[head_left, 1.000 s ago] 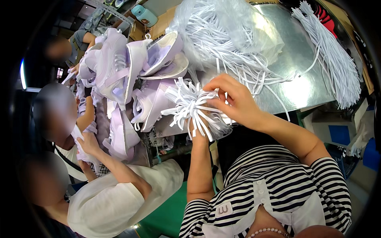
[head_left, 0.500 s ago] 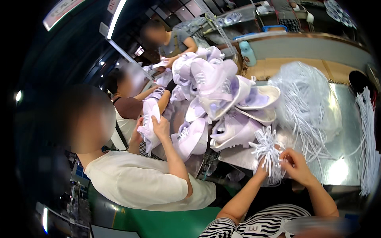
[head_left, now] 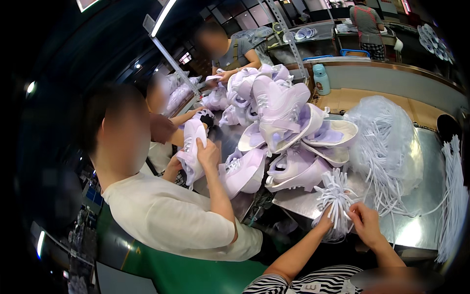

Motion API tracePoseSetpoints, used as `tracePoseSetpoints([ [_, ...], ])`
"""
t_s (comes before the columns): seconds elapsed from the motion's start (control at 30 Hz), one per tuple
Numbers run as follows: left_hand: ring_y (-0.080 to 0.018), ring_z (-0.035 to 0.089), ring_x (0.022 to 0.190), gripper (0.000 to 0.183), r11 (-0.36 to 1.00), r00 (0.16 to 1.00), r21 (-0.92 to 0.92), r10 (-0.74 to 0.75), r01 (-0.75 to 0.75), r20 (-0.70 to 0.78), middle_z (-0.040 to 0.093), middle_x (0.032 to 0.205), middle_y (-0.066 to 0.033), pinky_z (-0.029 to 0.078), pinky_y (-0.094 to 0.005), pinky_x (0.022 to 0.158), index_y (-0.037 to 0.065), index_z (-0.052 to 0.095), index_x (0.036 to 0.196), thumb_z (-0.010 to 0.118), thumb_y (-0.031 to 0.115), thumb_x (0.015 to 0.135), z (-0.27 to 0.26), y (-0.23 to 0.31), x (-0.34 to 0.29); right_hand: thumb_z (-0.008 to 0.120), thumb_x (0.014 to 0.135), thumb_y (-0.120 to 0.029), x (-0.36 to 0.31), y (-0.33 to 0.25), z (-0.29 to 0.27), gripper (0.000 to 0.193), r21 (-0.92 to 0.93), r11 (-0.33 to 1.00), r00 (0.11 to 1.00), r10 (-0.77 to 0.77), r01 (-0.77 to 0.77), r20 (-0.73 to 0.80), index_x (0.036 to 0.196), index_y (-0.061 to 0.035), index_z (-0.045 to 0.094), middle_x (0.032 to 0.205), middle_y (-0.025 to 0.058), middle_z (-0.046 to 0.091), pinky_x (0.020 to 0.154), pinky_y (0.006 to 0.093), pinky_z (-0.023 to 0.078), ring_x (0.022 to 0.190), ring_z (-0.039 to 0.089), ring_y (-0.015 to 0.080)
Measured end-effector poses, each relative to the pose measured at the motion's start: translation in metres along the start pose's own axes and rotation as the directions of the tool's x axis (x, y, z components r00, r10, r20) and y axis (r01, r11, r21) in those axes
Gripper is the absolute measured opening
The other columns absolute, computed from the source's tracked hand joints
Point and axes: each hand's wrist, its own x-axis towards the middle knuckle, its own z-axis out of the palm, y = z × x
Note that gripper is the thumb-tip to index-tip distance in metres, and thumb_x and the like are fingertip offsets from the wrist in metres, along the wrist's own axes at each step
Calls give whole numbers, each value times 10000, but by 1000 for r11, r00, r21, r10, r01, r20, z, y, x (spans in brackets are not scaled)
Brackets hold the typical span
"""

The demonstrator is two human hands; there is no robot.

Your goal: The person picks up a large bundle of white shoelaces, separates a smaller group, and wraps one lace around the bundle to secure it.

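Observation:
A bundle of white shoelaces (head_left: 336, 192) fans out over my left hand (head_left: 325, 221), which is closed around it just in front of the table's near edge. Most of that hand's fingers are hidden under the loose lace ends. At the bundle's right side is my right hand (head_left: 367, 223), thumb and fingertips pinched together against the laces. Whether a single lace is between those fingertips is too small to make out. Beyond the bundle lies a pale lilac sneaker (head_left: 299, 169), at the near side of a heap of similar sneakers (head_left: 281, 110).
A clear plastic bag (head_left: 384, 127) of white laces lies on the metal table (head_left: 416, 230). More laces (head_left: 451, 196) hang over its right end. A light blue bottle (head_left: 321, 79) stands behind. At left, a co-worker in a white shirt (head_left: 171, 210) holds a sneaker (head_left: 193, 152); other people work farther off.
My right hand's fingers have drawn together at the bundle's side. My left hand keeps its hold on the laces. The whole view has shifted slightly, with the table now lower in it.

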Motion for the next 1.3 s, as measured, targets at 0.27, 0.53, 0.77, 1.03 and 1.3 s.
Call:
tracePoseSetpoints([
  [0.27,-169,575,1010,327,997,999,-78,-14,17,39,601,1100,-82,476,-289,856,1,532,1210,515,161,926,12,14,-9,580,841,-32,38,9,-16,290,116,989,944,-51,93,-326,1128,-48,542,806,-32,549,544,208,366,616,446,58],
  [0.53,-183,578,1003,338,989,985,0,-148,148,85,609,1095,-92,458,-311,883,20,561,1200,497,225,940,14,44,-2,604,857,-96,54,13,6,111,448,889,990,130,-92,-55,936,-19,607,778,-12,573,606,204,384,650,487,71],
  [0.77,-186,544,1069,343,997,986,29,-74,70,148,575,1172,-75,449,-306,936,32,539,1231,515,204,934,-4,-17,27,562,908,-186,49,1,-1,118,751,624,965,255,-215,65,859,-78,559,715,-29,534,505,179,300,581,422,22],
  [1.03,-128,563,878,244,916,934,-196,-358,350,-9,608,956,-46,474,-270,744,8,595,1060,552,210,929,26,102,19,619,888,-165,39,12,-9,141,698,625,931,317,-349,181,937,-35,643,749,-48,561,530,182,329,627,449,12],
  [1.3,-146,622,846,327,925,939,-213,-336,315,-68,625,994,-72,521,-271,676,27,563,1146,548,271,929,20,86,16,675,839,-264,54,7,-11,346,526,844,977,186,-102,-109,1084,-32,595,900,29,580,654,250,440,723,503,90],
])
